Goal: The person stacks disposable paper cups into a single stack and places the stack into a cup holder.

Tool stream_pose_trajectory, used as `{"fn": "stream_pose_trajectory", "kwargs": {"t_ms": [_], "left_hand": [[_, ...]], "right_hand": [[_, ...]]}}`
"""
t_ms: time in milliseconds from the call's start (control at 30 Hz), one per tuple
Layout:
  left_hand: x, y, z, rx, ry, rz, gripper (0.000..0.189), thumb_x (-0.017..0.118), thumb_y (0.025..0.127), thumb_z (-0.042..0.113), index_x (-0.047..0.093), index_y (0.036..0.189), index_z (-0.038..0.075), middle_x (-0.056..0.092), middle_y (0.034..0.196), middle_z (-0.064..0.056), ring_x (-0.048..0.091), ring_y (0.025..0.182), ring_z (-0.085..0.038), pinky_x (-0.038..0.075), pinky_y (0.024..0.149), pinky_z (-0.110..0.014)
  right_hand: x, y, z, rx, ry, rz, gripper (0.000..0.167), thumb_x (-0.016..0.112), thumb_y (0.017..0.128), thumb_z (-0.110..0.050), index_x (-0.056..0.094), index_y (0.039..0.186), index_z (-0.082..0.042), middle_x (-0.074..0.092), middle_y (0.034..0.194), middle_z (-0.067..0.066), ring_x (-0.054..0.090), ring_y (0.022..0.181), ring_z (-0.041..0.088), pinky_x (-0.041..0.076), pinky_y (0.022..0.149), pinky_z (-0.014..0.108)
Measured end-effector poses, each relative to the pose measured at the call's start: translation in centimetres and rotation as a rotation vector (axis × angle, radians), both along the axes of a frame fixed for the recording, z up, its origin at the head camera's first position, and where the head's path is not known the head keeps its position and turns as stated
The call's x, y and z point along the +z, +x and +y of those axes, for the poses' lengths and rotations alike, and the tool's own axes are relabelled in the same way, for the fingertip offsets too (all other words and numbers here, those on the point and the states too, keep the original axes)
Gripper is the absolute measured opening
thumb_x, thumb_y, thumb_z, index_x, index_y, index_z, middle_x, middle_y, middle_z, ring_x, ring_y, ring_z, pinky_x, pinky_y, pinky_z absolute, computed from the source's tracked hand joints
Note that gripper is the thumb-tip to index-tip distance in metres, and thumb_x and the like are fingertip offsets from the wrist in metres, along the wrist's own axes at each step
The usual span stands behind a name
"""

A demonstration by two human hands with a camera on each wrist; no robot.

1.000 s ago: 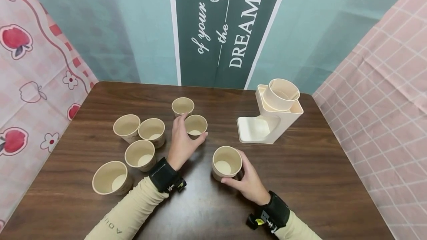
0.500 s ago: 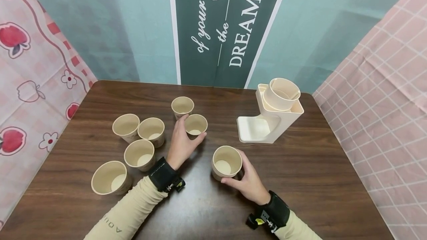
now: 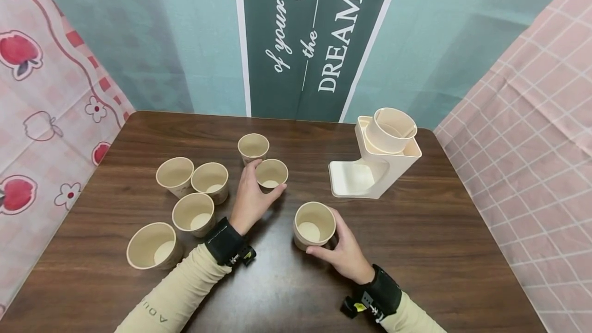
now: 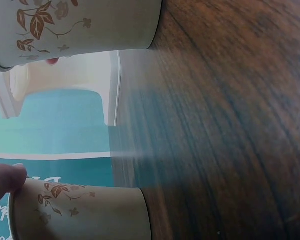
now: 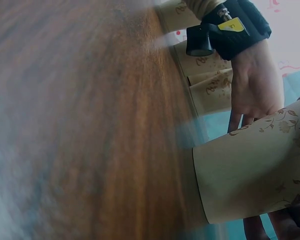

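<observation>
Near the middle of the table my left hand [image 3: 253, 197] holds a beige paper cup [image 3: 272, 172], thumb on its right side and fingers on its left. The left wrist view shows the thumb [image 4: 9, 181] against this cup's leaf-printed wall [image 4: 85, 212]. Closer to me, my right hand [image 3: 344, 251] grips another upright paper cup [image 3: 311, 230] from the right, thumb in front. A doubled edge shows at its rim; whether cups are nested there I cannot tell. In the right wrist view that cup [image 5: 255, 167] partly covers the left hand [image 5: 257, 80].
Behind the left hand stands one more cup [image 3: 253, 147]. To its left are several upright cups [image 3: 194, 215]. At the back right sits a cream stand [image 3: 388, 173] with a round cup-like piece [image 3: 392, 130] on top. Cloths hang behind the table [image 3: 439, 251] and at both sides.
</observation>
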State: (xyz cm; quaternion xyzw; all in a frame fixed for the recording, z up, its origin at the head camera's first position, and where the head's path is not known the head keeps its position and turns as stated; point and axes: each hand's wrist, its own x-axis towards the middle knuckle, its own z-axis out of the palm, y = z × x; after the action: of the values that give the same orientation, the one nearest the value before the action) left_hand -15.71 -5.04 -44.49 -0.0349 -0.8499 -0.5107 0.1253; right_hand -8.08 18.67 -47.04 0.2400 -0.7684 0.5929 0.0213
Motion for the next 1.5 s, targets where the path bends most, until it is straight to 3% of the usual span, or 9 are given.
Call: {"fn": "stream_pose_trajectory", "kwargs": {"t_ms": [667, 833, 1500], "left_hand": [[0.8, 0.8, -0.3, -0.005, -0.013, 0.014, 0.084, 0.089, 0.079, 0.029, 0.044, 0.14, -0.005, 0.052, 0.134, -0.026, 0.049, 0.126, -0.039, 0.042, 0.106, -0.051], [1.5, 1.1, -0.4, -0.013, -0.017, 0.009, 0.085, 0.089, 0.078, 0.031, 0.043, 0.141, -0.004, 0.052, 0.136, -0.023, 0.048, 0.127, -0.036, 0.041, 0.108, -0.049], [5.2, 3.5, 0.0, -0.081, 0.058, 0.13, 0.084, 0.089, 0.078, 0.034, 0.046, 0.145, 0.007, 0.052, 0.141, -0.011, 0.048, 0.128, -0.026, 0.041, 0.107, -0.044]], "right_hand": [[0.0, -0.1, 0.0, 0.0, 0.0, 0.01, 0.089, 0.087, 0.073, 0.008, 0.044, 0.149, -0.01, 0.054, 0.14, 0.011, 0.053, 0.124, 0.025, 0.041, 0.105, 0.023], [-0.1, -0.1, 0.0, 0.0, -0.003, 0.019, 0.09, 0.087, 0.072, 0.008, 0.044, 0.149, -0.009, 0.054, 0.14, 0.012, 0.053, 0.124, 0.024, 0.041, 0.105, 0.022], [0.0, -0.1, 0.0, 0.004, -0.009, 0.01, 0.09, 0.087, 0.072, 0.009, 0.044, 0.149, -0.009, 0.054, 0.14, 0.013, 0.053, 0.124, 0.026, 0.042, 0.105, 0.024]]}}
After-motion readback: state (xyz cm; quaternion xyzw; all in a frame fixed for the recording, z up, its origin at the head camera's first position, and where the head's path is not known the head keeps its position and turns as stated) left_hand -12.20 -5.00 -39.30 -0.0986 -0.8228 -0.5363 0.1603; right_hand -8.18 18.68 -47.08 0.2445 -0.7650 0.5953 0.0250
